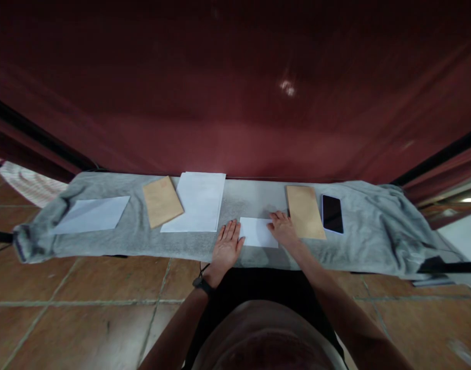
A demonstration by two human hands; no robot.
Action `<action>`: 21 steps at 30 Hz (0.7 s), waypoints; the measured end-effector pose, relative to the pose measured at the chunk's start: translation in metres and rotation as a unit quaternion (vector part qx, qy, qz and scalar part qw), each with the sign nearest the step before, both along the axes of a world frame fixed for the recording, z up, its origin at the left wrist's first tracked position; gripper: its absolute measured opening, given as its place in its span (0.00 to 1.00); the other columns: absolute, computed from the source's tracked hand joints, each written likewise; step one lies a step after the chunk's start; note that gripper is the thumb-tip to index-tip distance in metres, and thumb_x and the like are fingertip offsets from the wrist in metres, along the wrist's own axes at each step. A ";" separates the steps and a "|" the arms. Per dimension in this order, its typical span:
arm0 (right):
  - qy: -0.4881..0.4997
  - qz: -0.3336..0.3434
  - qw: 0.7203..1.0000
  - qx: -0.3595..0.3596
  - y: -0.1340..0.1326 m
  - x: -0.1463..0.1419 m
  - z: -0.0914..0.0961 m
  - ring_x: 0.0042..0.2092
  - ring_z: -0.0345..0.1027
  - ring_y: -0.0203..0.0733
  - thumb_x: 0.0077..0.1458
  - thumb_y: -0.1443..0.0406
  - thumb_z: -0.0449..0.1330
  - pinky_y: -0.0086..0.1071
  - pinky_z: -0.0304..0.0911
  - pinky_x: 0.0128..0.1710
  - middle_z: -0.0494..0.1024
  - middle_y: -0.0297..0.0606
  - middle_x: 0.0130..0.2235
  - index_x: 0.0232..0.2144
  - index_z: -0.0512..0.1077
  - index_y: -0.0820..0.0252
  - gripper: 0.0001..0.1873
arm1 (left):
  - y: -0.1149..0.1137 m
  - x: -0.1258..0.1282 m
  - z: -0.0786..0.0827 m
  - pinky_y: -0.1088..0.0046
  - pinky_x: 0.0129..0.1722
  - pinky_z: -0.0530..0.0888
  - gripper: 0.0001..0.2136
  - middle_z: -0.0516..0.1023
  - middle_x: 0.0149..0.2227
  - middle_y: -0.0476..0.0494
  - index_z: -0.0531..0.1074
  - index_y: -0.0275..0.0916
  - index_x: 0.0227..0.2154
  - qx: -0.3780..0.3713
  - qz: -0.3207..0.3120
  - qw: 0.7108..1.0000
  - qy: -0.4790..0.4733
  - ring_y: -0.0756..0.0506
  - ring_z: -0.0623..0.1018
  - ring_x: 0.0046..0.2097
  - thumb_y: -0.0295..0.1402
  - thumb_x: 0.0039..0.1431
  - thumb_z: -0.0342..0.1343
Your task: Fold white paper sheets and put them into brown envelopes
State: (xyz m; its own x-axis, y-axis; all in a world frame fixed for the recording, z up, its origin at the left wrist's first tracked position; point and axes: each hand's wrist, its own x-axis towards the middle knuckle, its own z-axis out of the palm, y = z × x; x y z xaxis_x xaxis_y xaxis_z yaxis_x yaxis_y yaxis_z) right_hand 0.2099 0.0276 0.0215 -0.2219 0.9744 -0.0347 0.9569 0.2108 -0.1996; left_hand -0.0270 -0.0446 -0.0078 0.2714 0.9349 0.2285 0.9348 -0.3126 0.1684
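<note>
A small white sheet of paper (256, 234), which looks folded, lies on the grey cloth directly in front of me. My left hand (226, 245) rests flat at its left edge, fingers stretched out and the thumb beside the paper. At the opposite edge, my right hand (283, 228) lies with its fingers slightly bent and apart, the thumb touching the paper's right side. Neither hand grips anything that I can see. Just right of the right hand is a brown envelope (306, 213).
A stack of white paper (200, 203) lies to the left, partly under another brown envelope (162, 201). Farther left is a white sheet (94, 215). A phone (332, 214) sits at right. The grey cloth (377, 226) is rumpled at both ends; a dark red curtain (235, 103) hangs behind.
</note>
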 end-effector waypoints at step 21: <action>0.045 -0.016 0.995 -0.093 -0.004 0.011 0.005 0.49 0.72 0.44 0.58 0.68 0.59 0.32 0.61 0.51 0.79 0.43 0.44 0.41 0.74 0.61 0.08 | -0.002 0.001 0.003 0.55 0.69 0.58 0.23 0.63 0.68 0.36 0.62 0.35 0.66 0.007 0.003 1.000 -0.008 0.39 0.61 0.70 0.37 0.72 0.42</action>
